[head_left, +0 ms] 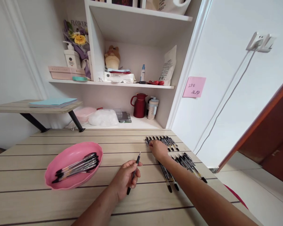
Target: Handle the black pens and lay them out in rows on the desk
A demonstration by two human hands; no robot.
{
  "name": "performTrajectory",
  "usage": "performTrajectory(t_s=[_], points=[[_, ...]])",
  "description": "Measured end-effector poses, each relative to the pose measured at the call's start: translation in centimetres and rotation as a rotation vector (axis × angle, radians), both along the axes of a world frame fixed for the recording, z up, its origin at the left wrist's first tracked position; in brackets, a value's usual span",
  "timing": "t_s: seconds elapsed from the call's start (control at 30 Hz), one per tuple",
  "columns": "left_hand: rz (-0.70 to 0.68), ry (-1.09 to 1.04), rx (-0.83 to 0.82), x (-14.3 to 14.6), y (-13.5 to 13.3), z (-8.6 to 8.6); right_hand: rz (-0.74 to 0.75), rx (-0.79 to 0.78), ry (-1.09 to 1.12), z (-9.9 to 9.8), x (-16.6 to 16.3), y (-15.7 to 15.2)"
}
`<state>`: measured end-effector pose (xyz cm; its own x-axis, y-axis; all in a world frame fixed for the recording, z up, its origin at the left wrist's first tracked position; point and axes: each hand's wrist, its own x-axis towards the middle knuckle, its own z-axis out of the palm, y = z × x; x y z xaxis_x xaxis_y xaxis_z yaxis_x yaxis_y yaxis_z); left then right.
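Note:
In my left hand (128,175) is a slim black pen (135,172), gripped between thumb and fingers. Its thin tip points up and away, and its dark end sticks out below the palm. My right hand (158,150) reaches to the left end of a row of short black-and-clear pen pieces (172,142) at the back right. Its fingers are pinched together there; what they hold is hidden. Under and beside the right forearm lies a group of clear-barrelled pens (187,163) with black ends, partly covered by the arm.
A pink scalloped bowl (61,160) with several clear pens (81,166) stands on the left of the slatted table (85,207). Behind it is a small raised shelf (9,106) on black legs. A red jug (139,106) and a cup (153,108) stand in the back cubby.

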<state>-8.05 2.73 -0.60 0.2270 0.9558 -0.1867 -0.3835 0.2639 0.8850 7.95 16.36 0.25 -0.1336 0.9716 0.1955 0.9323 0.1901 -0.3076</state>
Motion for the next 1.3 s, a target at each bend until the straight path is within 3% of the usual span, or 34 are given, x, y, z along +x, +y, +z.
performTrajectory(t_s=[0.57, 0.8, 0.97, 1.1, 1.3], points=[[-0.007, -0.009, -0.003, 0.0, 0.0, -0.1, 0.025, 0.028, -0.163, -0.1, -1.0, -0.1], [0.038, -0.004, -0.019, 0.1, -0.1, 0.1, 0.016, 0.040, -0.131, 1.3, 0.3, -1.0], [0.128, -0.041, 0.010, 0.2, -0.4, 0.4, 0.031, 0.055, -0.012, 2.5, 1.9, -4.5], [0.201, -0.025, 0.003, 0.1, -0.1, 0.6, 0.175, -0.028, 0.053, 2.2, 1.9, -9.3], [0.317, 0.363, -0.006, 0.2, 2.8, 1.6, 0.427, -0.113, 0.045, 0.2, -0.1, -14.9]])
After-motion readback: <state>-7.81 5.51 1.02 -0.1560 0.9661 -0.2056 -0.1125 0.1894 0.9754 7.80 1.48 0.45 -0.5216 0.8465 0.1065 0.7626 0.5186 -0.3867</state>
